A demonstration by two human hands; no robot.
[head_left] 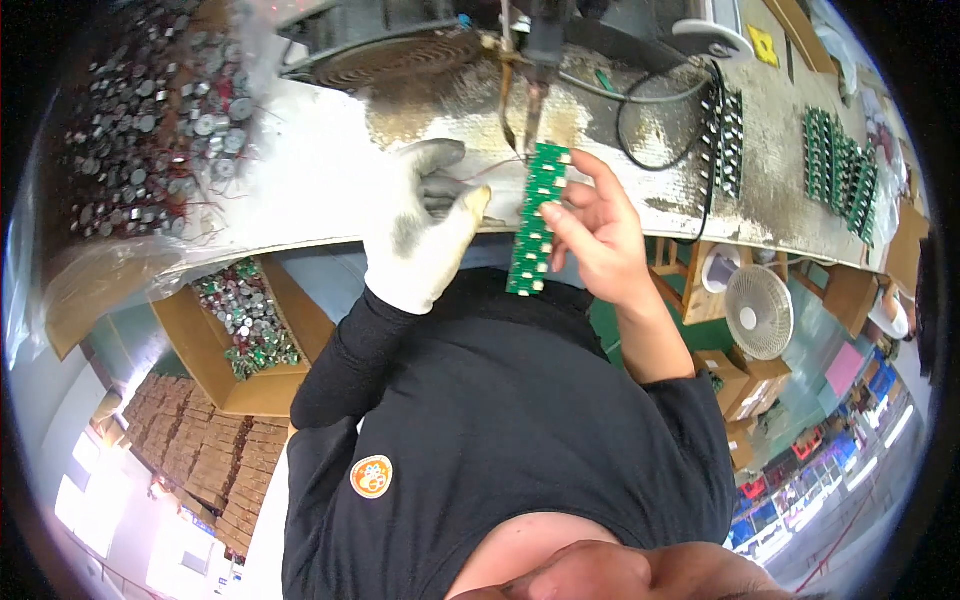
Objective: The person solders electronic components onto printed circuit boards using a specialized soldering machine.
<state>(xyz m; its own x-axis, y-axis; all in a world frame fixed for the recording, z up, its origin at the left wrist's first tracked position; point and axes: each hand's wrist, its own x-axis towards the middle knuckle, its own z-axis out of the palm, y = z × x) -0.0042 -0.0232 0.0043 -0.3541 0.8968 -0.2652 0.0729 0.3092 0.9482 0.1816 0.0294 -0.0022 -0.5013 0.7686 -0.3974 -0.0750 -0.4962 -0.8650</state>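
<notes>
Right hand (600,235) bare, fingers clamped on a green circuit board strip (535,220), held upright at the bench's (320,180) near edge under the soldering tip (530,110). Left hand (425,225) gloved, fingers loosely curled, pinching a thin red wire (490,170) beside the strip.

that green circuit board strip (538,220) is long and narrow, rows of pale pads down its face. Standing nearly upright, top end tipped toward 1 o'clock, right under what's probably a soldering tip, just above the bench's near edge.

Bare right hand (598,235) holds green circuit strip (536,220).
</notes>
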